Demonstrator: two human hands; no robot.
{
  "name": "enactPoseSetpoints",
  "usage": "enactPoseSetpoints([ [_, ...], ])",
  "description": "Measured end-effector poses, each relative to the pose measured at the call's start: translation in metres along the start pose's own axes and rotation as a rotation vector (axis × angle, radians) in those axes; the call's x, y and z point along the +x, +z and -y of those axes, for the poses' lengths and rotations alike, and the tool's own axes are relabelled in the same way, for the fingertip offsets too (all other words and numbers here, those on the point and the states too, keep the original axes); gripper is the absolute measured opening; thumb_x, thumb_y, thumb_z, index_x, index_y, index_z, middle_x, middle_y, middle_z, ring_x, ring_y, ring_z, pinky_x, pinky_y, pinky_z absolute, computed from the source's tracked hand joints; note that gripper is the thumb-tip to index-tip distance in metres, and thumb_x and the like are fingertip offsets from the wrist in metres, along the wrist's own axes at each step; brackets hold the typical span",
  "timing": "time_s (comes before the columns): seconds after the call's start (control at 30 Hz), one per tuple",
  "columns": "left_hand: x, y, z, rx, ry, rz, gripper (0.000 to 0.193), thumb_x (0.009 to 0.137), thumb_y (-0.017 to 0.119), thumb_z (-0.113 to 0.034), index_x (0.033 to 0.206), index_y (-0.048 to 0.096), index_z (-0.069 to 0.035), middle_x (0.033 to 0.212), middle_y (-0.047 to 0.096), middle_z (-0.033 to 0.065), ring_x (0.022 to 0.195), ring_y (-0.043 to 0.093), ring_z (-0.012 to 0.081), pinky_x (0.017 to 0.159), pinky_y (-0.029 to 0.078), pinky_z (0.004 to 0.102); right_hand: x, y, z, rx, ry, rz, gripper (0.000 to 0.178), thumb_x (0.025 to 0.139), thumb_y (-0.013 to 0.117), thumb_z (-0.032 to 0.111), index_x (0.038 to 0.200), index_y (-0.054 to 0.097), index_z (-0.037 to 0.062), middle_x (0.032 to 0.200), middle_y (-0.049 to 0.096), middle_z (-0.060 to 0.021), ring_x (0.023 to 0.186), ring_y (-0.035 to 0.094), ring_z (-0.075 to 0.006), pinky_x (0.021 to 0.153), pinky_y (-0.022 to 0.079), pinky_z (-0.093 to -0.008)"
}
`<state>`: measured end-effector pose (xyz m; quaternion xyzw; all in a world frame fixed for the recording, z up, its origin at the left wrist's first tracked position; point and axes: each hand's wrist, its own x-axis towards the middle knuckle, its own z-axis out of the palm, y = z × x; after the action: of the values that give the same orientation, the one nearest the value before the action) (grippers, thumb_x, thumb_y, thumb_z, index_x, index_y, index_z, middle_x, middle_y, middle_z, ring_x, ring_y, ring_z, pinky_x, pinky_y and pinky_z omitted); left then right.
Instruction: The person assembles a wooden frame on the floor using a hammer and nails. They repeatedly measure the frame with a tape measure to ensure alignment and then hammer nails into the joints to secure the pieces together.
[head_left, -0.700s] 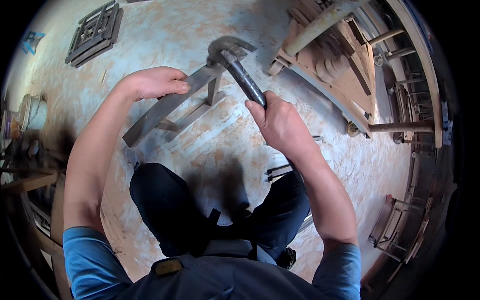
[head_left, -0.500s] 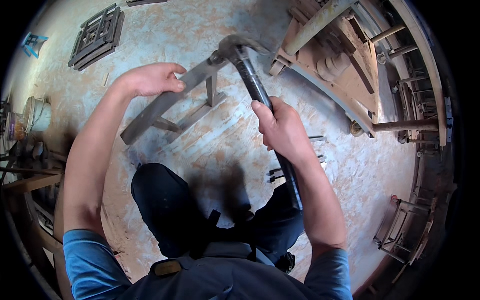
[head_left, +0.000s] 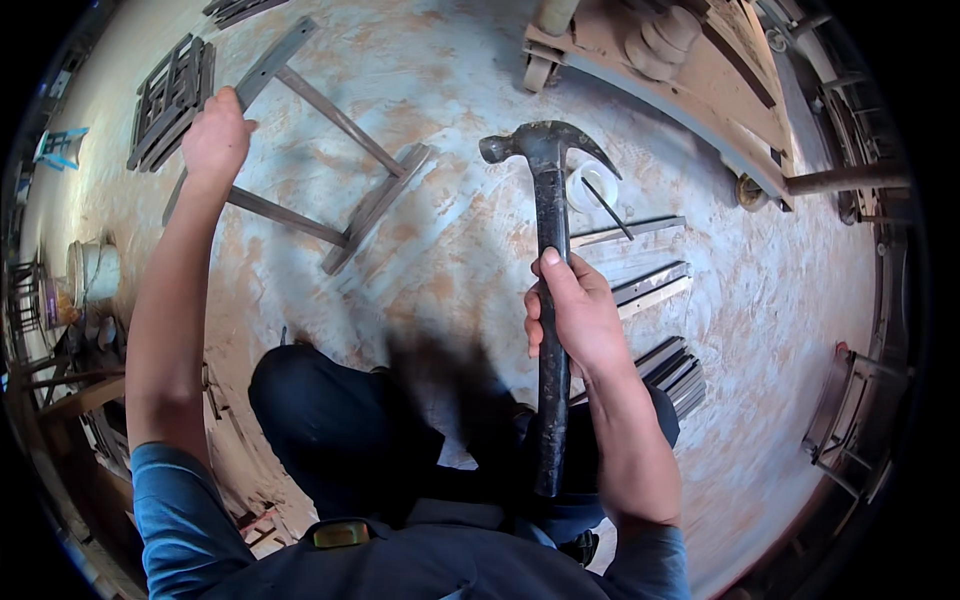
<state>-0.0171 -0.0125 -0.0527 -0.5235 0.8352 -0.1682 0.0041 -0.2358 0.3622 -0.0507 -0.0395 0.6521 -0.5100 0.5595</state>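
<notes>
A dark brown wooden frame, two bars joined by two crosspieces, is ahead and to the left; whether it touches the floor is unclear. The left hand grasps its farther bar. The right hand is wrapped around the handle of a black metal claw hammer, head pointing away. Just beyond the claw, a round white plastic tub has a thin dark rod across its rim; its other contents can't be made out. Far left, a white cylindrical bucket's inside is hidden.
</notes>
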Motion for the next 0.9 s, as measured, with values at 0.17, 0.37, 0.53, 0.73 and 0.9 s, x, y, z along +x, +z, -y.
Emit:
enactPoseSetpoints([
  [0.17,0.022,0.022,0.012,0.023,0.035,-0.028,0.022,0.088,0.050,-0.012,0.108,0.051,-0.004,0.100,0.065,0.0243,0.091,0.066,0.0412,0.077,0.053,0.0497,-0.015,-0.012,-0.001,-0.041,-0.108,-0.040,0.032,0.099,0.051,0.033,0.099,0.050,0.0013,0.063,0.054,-0.0062,0.040,0.051,-0.0132,0.037,0.045,-0.0276],
  [0.37,0.047,0.036,0.029,-0.030,0.175,0.073,0.027,0.082,0.051,-0.010,0.108,0.053,-0.002,0.097,0.066,0.0270,0.094,0.064,0.0438,0.083,0.050,0.0518,-0.026,-0.026,-0.019,-0.046,-0.016,-0.092,0.031,0.098,0.054,0.032,0.098,0.051,0.0010,0.063,0.055,-0.0053,0.042,0.051,-0.0128,0.039,0.043,-0.0265],
  [0.53,0.053,0.061,0.009,-0.157,0.397,0.158,0.041,0.077,0.057,-0.012,0.117,0.052,-0.002,0.102,0.065,0.0243,0.099,0.061,0.0416,0.085,0.049,0.0490,-0.025,-0.033,-0.039,-0.056,0.102,-0.121,0.031,0.098,0.055,0.032,0.098,0.050,0.0017,0.064,0.055,-0.0047,0.043,0.052,-0.0114,0.039,0.046,-0.0256],
  [0.73,0.041,0.143,-0.047,-0.262,0.607,0.348,0.047,0.075,0.059,-0.010,0.121,0.051,-0.003,0.107,0.064,0.0218,0.104,0.059,0.0398,0.087,0.047,0.0470,-0.024,-0.034,-0.064,-0.234,0.221,-0.138,0.024,0.095,0.058,0.022,0.094,0.051,0.0002,0.066,0.054,-0.0037,0.048,0.053,-0.0113,0.043,0.045,-0.0269],
  [0.9,0.034,0.195,-0.074,-0.350,0.550,0.427,0.046,0.077,0.056,-0.005,0.123,0.052,-0.005,0.112,0.064,0.0203,0.107,0.059,0.0373,0.089,0.047,0.0455,0.007,-0.015,-0.059,-0.593,0.243,-0.202,0.028,0.090,0.062,0.018,0.104,0.054,-0.0049,0.066,0.054,-0.0050,0.051,0.053,-0.0121,0.046,0.045,-0.0267],
])
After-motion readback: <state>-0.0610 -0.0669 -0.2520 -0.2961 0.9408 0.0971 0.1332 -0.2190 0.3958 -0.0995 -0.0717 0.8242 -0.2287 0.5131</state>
